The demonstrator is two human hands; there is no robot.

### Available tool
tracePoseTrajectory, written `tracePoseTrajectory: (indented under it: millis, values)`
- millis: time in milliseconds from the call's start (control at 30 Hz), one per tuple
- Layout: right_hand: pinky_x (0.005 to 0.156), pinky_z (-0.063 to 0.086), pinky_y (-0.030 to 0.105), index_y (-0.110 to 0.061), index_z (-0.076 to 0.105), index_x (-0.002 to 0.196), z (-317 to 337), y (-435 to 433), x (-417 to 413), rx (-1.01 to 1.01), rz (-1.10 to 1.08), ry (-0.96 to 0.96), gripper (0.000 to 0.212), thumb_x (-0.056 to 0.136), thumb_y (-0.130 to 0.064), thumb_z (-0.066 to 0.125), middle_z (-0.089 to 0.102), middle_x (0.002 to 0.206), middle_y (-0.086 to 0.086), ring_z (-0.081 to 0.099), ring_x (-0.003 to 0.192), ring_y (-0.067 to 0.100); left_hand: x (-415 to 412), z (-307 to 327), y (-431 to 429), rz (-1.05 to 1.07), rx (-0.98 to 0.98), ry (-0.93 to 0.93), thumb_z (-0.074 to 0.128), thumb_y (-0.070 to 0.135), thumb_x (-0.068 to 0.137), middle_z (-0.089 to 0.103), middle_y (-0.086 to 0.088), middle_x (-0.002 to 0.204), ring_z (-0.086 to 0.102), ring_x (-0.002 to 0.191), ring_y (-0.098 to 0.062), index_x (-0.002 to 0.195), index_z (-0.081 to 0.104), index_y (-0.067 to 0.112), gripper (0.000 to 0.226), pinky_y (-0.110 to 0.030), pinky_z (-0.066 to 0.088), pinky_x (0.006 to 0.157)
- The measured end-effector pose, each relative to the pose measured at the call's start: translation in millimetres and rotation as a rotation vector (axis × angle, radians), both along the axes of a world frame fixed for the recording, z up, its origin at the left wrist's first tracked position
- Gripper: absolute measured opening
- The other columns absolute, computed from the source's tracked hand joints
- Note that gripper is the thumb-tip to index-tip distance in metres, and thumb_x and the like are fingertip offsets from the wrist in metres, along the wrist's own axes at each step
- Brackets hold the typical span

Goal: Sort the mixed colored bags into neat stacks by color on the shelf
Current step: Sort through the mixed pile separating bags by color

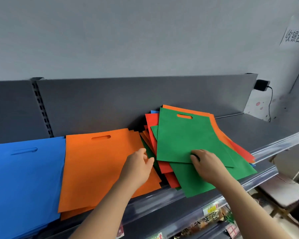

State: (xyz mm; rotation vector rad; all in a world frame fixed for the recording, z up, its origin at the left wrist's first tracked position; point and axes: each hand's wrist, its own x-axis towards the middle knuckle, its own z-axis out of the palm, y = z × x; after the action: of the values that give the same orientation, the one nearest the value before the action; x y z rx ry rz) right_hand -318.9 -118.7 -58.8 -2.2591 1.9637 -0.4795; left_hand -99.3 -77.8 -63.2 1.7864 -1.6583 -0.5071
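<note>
A stack of blue bags (24, 178) lies at the left of the grey shelf (259, 133). Beside it sits a stack of orange bags (97, 163). To the right is a mixed pile with a green bag (185, 137) on top, red bags (152, 125), orange ones and a blue corner beneath. My right hand (207, 164) pinches the lower edge of the top green bag. Over the right edge of the orange stack, my left hand (138, 166) hovers with relaxed fingers and holds nothing.
The shelf's dark back panel (128, 104) rises behind the bags. A clear price rail (274, 145) runs along the front edge. Lower shelves hold packaged goods (211, 219). A stool (283, 192) stands at the right, and a black adapter (261, 85) with a cable hangs on the wall.
</note>
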Motion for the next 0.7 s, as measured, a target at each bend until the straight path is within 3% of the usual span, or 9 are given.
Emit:
tracePoseTrajectory:
  millis: [100, 200, 267, 333, 400, 500, 567, 633, 700]
  values:
    - [0.093, 0.045, 0.035, -0.013, 0.061, 0.119, -1, 7, -13, -0.009, 0.092, -0.032, 0.031, 0.097, -0.023, 0.041, 0.063, 0.119, 0.003, 0.057, 0.108, 0.023, -22, 5, -13, 0.017, 0.029, 0.085, 0.051, 0.035, 0.097, 0.061, 0.003, 0.123, 0.056, 0.084, -0.005, 0.145, 0.034, 0.008, 0.057, -0.016, 0.043, 0.071]
    - [0.099, 0.039, 0.026, -0.018, 0.057, 0.128, 0, 9, -28, 0.010, 0.175, -0.096, 0.034, 0.097, -0.019, 0.043, 0.059, 0.129, -0.004, 0.053, 0.119, 0.016, -37, 7, -23, 0.107, 0.060, 0.176, 0.057, 0.033, 0.094, 0.063, 0.005, 0.100, 0.054, 0.088, -0.011, 0.144, 0.033, 0.004, 0.063, -0.022, 0.038, 0.074]
    - [0.100, 0.037, 0.024, -0.019, 0.056, 0.130, 2, 8, -43, 0.001, 0.172, -0.170, 0.035, 0.097, -0.018, 0.044, 0.057, 0.131, -0.005, 0.051, 0.121, 0.014, -43, 5, -27, 0.177, 0.063, 0.248, 0.063, 0.025, 0.091, 0.058, 0.008, 0.088, 0.053, 0.079, -0.011, 0.139, 0.042, 0.004, 0.057, -0.023, 0.039, 0.067]
    - [0.104, 0.035, 0.028, -0.015, 0.052, 0.133, 1, 0, -63, -0.024, 0.087, -0.175, 0.037, 0.097, -0.020, 0.045, 0.054, 0.135, -0.002, 0.048, 0.125, 0.017, -48, 5, -27, 0.209, 0.060, 0.314, 0.063, 0.016, 0.089, 0.060, 0.003, 0.094, 0.056, 0.077, -0.012, 0.130, 0.053, 0.005, 0.043, -0.022, 0.042, 0.061]
    - [0.098, 0.040, 0.034, -0.010, 0.056, 0.123, -2, -10, -84, -0.016, -0.014, -0.103, 0.032, 0.097, -0.023, 0.044, 0.057, 0.124, 0.005, 0.051, 0.118, 0.025, -53, 7, -23, 0.229, 0.030, 0.344, 0.059, 0.012, 0.089, 0.063, 0.000, 0.095, 0.056, 0.072, -0.012, 0.117, 0.060, 0.008, 0.029, -0.026, 0.047, 0.059]
    - [0.069, 0.035, 0.033, -0.015, 0.046, 0.078, -8, -20, -103, 0.028, -0.084, -0.040, 0.023, 0.097, -0.022, 0.035, 0.050, 0.081, 0.000, 0.053, 0.085, 0.029, -54, 7, -13, 0.214, 0.058, 0.357, 0.054, 0.010, 0.087, 0.066, -0.005, 0.077, 0.057, 0.064, -0.021, 0.095, 0.065, 0.011, 0.013, -0.031, 0.042, 0.057]
    - [0.068, 0.031, 0.033, -0.016, 0.042, 0.075, -11, -24, -107, 0.004, -0.069, -0.007, 0.024, 0.096, -0.019, 0.032, 0.048, 0.078, -0.001, 0.050, 0.082, 0.027, -54, 4, -5, 0.185, 0.143, 0.335, 0.054, 0.013, 0.086, 0.068, -0.006, 0.085, 0.062, 0.072, -0.025, 0.093, 0.063, 0.012, 0.012, -0.032, 0.043, 0.062]
    - [0.074, 0.034, 0.035, -0.016, 0.053, 0.089, -10, -26, -107, 0.010, -0.028, 0.006, 0.024, 0.095, -0.016, 0.030, 0.057, 0.091, 0.003, 0.052, 0.094, 0.029, -58, 2, 0, 0.167, 0.205, 0.310, 0.054, 0.023, 0.086, 0.065, -0.002, 0.095, 0.058, 0.077, -0.018, 0.104, 0.058, 0.008, 0.024, -0.030, 0.041, 0.066]
    - [0.090, 0.039, 0.039, -0.014, 0.055, 0.121, -7, -29, -108, 0.020, -0.038, 0.000, 0.035, 0.095, -0.015, 0.031, 0.059, 0.120, 0.007, 0.048, 0.115, 0.031, -63, 3, 3, 0.168, 0.225, 0.336, 0.057, 0.032, 0.086, 0.063, -0.001, 0.100, 0.059, 0.083, -0.017, 0.106, 0.056, 0.011, 0.029, -0.035, 0.047, 0.072]
